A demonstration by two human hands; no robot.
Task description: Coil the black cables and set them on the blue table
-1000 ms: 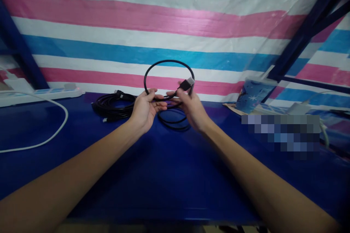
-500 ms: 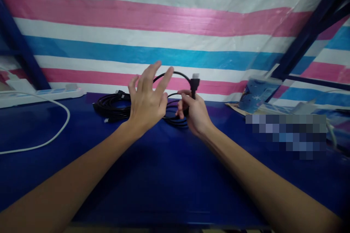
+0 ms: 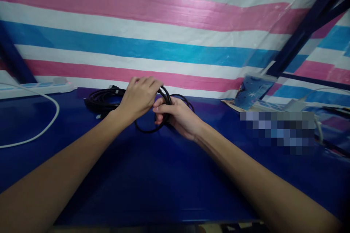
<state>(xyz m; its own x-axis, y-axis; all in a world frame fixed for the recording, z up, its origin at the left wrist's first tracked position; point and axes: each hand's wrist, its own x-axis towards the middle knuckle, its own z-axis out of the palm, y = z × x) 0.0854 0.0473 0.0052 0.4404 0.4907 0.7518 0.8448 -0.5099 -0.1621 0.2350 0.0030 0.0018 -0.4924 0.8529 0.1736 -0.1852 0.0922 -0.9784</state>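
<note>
A partly coiled black cable (image 3: 166,98) is held up over the blue table (image 3: 153,174), with one loop hanging below the hands. My right hand (image 3: 182,116) grips the bundled strands between thumb and fingers. On the other side, my left hand (image 3: 140,96) curls over the top of the cable with its back towards me; its fingertips are partly hidden. More of the black cable bends behind my right hand. Left of my left hand lies a second coil of black cable (image 3: 95,105), its plugs with metal tips showing.
A white power strip (image 3: 41,89) lies at the back left, with a white cord (image 3: 56,116) curving forward. At the right stands a blue patterned cup (image 3: 253,93) with a straw, near white adapters and a blurred-out patch. Striped sheeting (image 3: 164,51) hangs behind the table.
My left hand has come down from spread fingers to curl onto the cable. My right hand has moved left with the cable, and the upright plug no longer shows. The view has shifted slightly.
</note>
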